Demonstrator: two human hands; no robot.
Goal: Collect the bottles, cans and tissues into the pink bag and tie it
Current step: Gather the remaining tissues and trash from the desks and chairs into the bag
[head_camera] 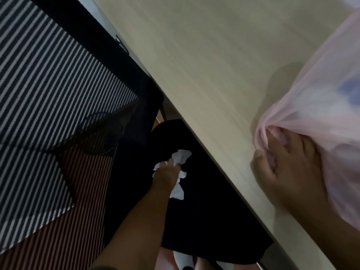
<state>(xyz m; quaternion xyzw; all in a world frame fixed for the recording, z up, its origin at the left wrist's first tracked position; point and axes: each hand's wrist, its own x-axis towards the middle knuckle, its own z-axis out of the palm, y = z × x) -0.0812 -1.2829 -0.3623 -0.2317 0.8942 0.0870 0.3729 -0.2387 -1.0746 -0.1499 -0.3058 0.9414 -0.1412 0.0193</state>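
Note:
The translucent pink bag [319,106] lies on the pale wooden table [204,55] at the right, with something blue and white showing dimly through it. My right hand [286,168] pinches a gathered fold of the bag near the table's front edge. Below the table edge, my left hand [167,172] reaches down over a black seat and closes around crumpled white tissues [180,158]. More tissue [178,190] hangs under that hand. No bottles or cans are visible outside the bag.
A mesh chair back with black and white stripes [54,78] fills the left side. A black chair seat [204,201] sits under the table edge. White socks [183,260] show on the floor at the bottom.

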